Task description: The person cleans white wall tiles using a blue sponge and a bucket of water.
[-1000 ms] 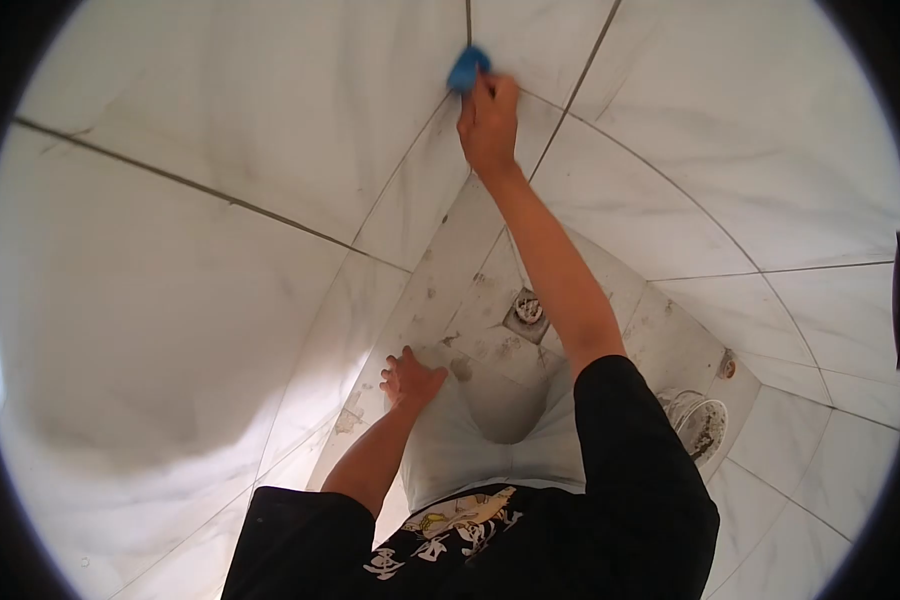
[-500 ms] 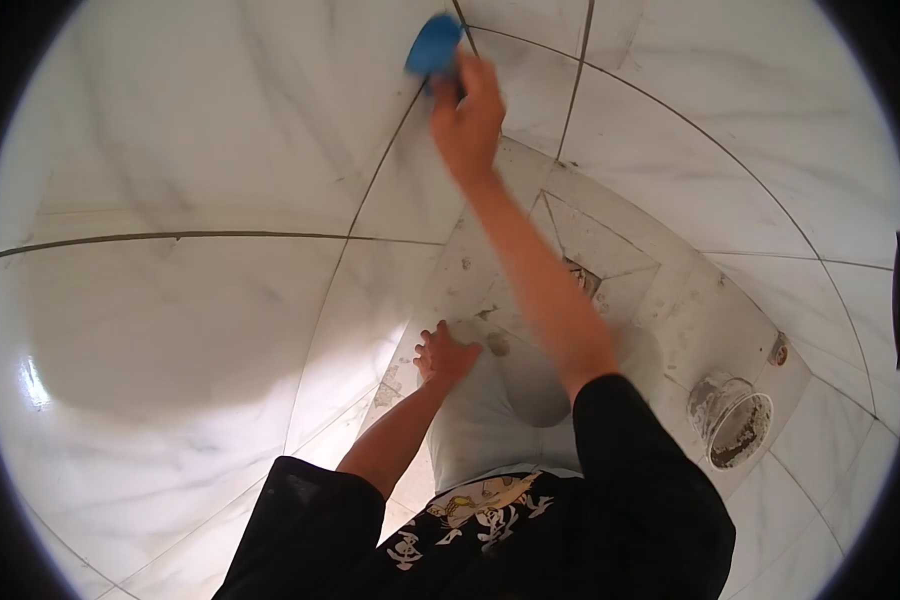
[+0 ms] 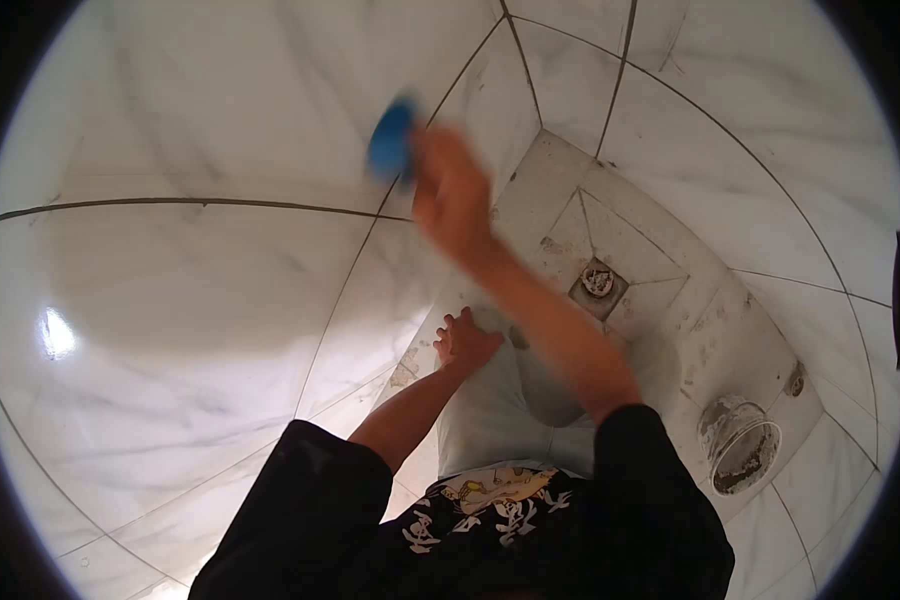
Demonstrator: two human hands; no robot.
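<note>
My right hand (image 3: 452,195) is closed around a blue scraper (image 3: 391,140), blurred by motion, at the white marbled wall tiles (image 3: 220,130). The scraper's wide edge lies beside a dark joint line between two tiles; whether it touches the surface cannot be made out. Lower down, my left hand (image 3: 467,340) rests on my knee with its fingers bent and spread, holding nothing.
A white bucket (image 3: 740,450), its inside smeared with grey residue, stands on the floor at right. A square floor drain (image 3: 598,287) is set in the dusty floor beyond my legs. Tiled walls meet at a corner behind it.
My right hand has brought the scraper down and to the left along the joint. My left hand stays on my knee. The view has shifted slightly, showing more of the drain.
</note>
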